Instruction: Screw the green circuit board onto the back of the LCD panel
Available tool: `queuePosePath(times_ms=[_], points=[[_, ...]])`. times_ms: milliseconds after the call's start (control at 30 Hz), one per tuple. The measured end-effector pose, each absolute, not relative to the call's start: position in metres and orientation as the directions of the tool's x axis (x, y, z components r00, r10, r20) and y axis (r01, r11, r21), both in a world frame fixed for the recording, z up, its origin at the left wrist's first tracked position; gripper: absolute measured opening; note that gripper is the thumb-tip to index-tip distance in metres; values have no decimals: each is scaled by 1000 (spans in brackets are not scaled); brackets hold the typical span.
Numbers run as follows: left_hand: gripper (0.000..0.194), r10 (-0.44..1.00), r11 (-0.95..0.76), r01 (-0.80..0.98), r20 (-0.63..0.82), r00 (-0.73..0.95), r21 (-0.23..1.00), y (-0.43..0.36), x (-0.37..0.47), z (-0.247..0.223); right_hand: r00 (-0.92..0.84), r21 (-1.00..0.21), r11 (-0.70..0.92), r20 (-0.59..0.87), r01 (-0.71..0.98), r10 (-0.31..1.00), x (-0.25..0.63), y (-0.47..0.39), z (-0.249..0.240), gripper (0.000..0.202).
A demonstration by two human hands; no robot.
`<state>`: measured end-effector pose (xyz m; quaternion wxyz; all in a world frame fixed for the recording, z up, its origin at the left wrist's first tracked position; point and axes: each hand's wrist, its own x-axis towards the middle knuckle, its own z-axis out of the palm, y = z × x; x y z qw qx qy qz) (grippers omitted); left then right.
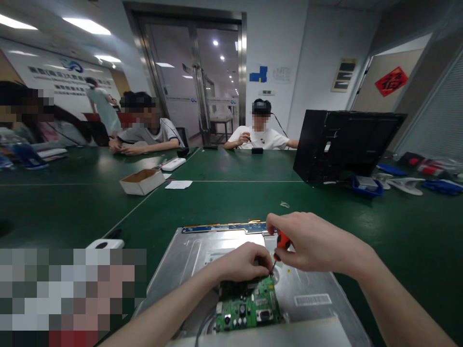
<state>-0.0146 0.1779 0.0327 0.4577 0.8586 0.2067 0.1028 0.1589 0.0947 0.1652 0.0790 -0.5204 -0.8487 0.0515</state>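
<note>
A silver metal panel (311,318) lies in front of me, with a green circuit board (248,308) on its near half. My right hand (307,241) is closed round a red and black screwdriver (283,240), whose shaft slants down to the board's far right corner. At that same corner, the curled fingers of my left hand (246,261) rest by the screwdriver tip. Whatever those fingertips may pinch is too small to make out. A blue circuit strip (217,228) runs along the panel's far edge.
On the green table (235,197) stand an open cardboard box (142,182) and a black monitor (347,144) at the right. A blue tray (367,187) is beside the monitor. White devices and paper lie at the left. Several people sit or stand beyond.
</note>
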Motion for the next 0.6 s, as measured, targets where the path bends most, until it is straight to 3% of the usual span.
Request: queuePosePath(times_ms=[200, 400, 600], points=[[14, 422, -500, 248, -16, 906, 830, 179, -14, 35, -301, -65, 304, 47, 951, 952, 160, 99, 167, 23], [14, 444, -481, 267, -31, 896, 835, 180, -13, 34, -409, -105, 411, 45, 906, 912, 160, 102, 167, 15], [15, 453, -481, 258, -14, 891, 838, 179, -14, 32, -426, -126, 426, 30, 896, 904, 164, 100, 169, 23]])
